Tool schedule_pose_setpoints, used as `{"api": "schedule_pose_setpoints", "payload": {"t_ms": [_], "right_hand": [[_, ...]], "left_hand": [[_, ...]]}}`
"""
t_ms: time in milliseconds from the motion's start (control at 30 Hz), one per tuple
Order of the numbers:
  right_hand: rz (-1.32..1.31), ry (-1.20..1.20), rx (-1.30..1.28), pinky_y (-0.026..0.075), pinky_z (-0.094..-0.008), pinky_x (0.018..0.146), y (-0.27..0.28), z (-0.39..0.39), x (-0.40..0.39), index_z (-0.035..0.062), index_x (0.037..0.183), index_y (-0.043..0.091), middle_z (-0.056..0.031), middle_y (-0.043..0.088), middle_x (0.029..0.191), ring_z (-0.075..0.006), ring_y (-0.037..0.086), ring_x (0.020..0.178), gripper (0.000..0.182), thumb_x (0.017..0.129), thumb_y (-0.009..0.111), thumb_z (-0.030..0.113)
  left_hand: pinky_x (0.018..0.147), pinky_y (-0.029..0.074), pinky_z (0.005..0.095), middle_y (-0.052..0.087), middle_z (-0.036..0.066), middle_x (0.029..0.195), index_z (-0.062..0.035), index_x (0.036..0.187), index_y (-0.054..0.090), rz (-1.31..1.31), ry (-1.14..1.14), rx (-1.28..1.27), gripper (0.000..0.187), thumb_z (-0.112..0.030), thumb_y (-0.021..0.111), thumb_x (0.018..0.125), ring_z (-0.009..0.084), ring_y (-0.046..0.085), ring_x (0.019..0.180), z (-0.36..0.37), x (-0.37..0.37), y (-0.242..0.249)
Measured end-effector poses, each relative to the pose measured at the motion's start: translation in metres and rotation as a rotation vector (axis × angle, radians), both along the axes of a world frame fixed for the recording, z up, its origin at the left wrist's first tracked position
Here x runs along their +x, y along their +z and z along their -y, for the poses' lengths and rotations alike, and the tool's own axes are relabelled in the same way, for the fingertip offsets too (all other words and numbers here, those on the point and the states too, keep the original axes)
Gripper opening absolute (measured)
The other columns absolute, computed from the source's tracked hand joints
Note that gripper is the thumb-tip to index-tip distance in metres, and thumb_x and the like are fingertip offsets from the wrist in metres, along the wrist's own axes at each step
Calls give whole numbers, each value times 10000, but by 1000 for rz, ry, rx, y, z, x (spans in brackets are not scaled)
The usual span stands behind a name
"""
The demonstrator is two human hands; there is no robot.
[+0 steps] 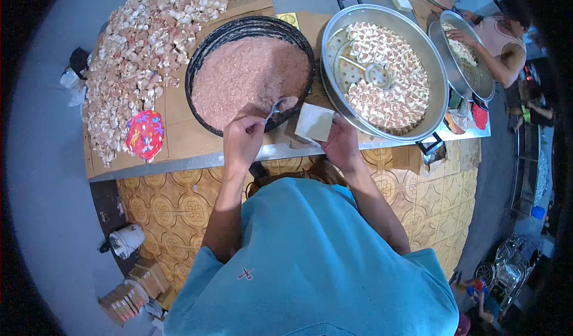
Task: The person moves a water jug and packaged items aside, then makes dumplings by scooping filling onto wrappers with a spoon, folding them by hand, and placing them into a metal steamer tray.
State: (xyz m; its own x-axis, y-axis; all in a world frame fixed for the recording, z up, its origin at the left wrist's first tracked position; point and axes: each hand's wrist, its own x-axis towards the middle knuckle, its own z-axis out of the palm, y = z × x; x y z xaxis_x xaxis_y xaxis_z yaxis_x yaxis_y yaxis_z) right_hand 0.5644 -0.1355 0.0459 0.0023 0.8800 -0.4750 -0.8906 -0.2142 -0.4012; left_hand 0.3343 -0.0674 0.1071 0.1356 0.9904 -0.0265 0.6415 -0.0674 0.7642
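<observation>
My left hand [243,140] is closed round the handle of a metal spoon [283,105], whose bowl is over the right front edge of a black basin [192,91] of pink minced filling [245,76]. In my right hand [342,143] is a stack of square white wrappers [315,123], held at its right side between the basin and a large metal steamer pan [443,73]. Many small filled dumplings [394,106] lie in that pan, around a central ring and handle. Whether the spoon holds filling is hard to tell.
A big heap of folded pieces [137,43] covers cardboard at the left, with a red patterned cloth [144,135] at its front. At the right, another person [504,52] reaches into a second pan [441,43]. Cardboard boxes [149,276] stand on the floor.
</observation>
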Motion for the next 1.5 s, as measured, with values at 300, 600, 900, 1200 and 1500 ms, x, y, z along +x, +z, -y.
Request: {"api": "schedule_pose_setpoints", "payload": {"t_ms": [300, 600, 900, 1200, 1500], "right_hand": [[-126, -92, 1, 451, -476, 1000, 11, -13, -2, 53, 1241, 536, -74, 632, 1210, -231, 587, 1154, 292, 1006, 394, 151], [-130, -101, 208, 337, -502, 1130, 37, -19, 7, 16, 1348, 488, -98, 537, 1394, -253, 501, 1292, 396, 987, 443, 169], [517, 152, 388, 529, -324, 853, 24, -13, -17, -26, 1201, 618, -88, 686, 1048, -160, 650, 933, 273, 950, 606, 81], [641, -7, 329, 544, -295, 826, 35, -13, -18, -8, 1092, 643, -71, 689, 998, -139, 655, 908, 252, 847, 696, -36], [607, 109, 347, 559, -314, 838, 48, -13, 0, -37, 1131, 659, -81, 652, 1024, -183, 647, 963, 252, 887, 596, -30]], "left_hand": [[670, 526, 338, 673, 142, 791, -15, 880, 747, 156, -120, 55, 139, -63, 715, 753, 257, 674, 723, 15, 13, -7], [734, 534, 351, 692, 197, 875, -34, 1008, 730, 30, 18, 105, 204, -87, 647, 829, 296, 693, 809, 6, 45, -26], [537, 546, 235, 701, 81, 860, 47, 1153, 658, 560, -28, -291, 276, -84, 670, 911, 98, 642, 695, 15, 50, 17], [562, 589, 253, 707, 100, 932, 25, 1110, 684, 799, -23, -503, 221, -3, 640, 896, 145, 683, 680, 10, 53, 21], [530, 562, 241, 699, 72, 865, 25, 1072, 683, 746, -83, -530, 172, -27, 627, 918, 128, 671, 666, -9, 62, 16]]}}
